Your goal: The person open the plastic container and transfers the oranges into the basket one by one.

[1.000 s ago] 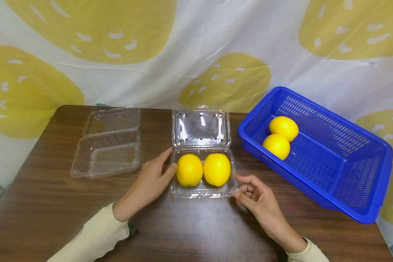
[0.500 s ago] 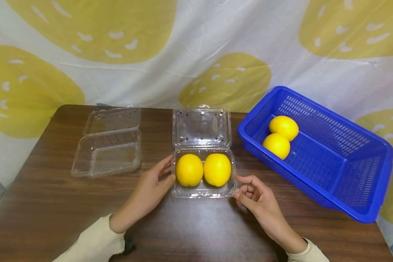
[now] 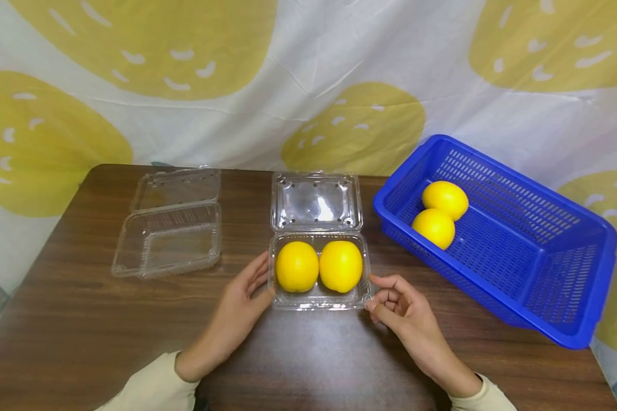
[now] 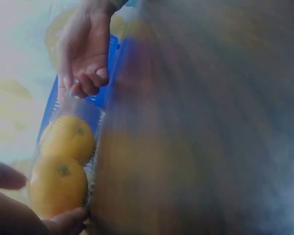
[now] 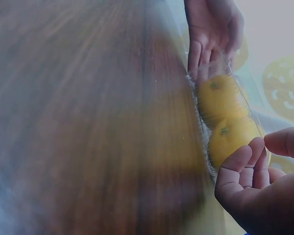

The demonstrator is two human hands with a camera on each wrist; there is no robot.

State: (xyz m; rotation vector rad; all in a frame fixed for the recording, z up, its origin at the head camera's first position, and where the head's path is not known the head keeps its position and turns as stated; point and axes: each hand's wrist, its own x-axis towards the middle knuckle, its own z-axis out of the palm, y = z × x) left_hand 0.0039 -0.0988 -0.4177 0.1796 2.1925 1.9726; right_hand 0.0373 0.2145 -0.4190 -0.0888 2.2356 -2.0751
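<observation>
A clear plastic box [image 3: 319, 300] stands on the table [image 3: 308, 365] in front of the person, with its lid [image 3: 316, 201] folded back on the far side. Two oranges sit side by side in its base: the left orange [image 3: 297, 266] is near the left wall and the right orange [image 3: 341, 266] near the right wall.

The hands are apart, one at each end of the box. The left hand [image 3: 239, 308] touches the left end with thumb and fingers spread, the thumb at the rim. The right hand [image 3: 408, 311] holds the near right corner, its thumb on the corner and its fingers curled.

To the right, a blue basket [image 3: 509, 257] stands at an angle, with a far orange [image 3: 445, 201] and a near orange [image 3: 433, 229] touching each other at its left end. To the left lies a second clear box [image 3: 180, 245], also open. Behind the table hangs a white cloth [image 3: 308, 51] printed with large yellow shapes.
</observation>
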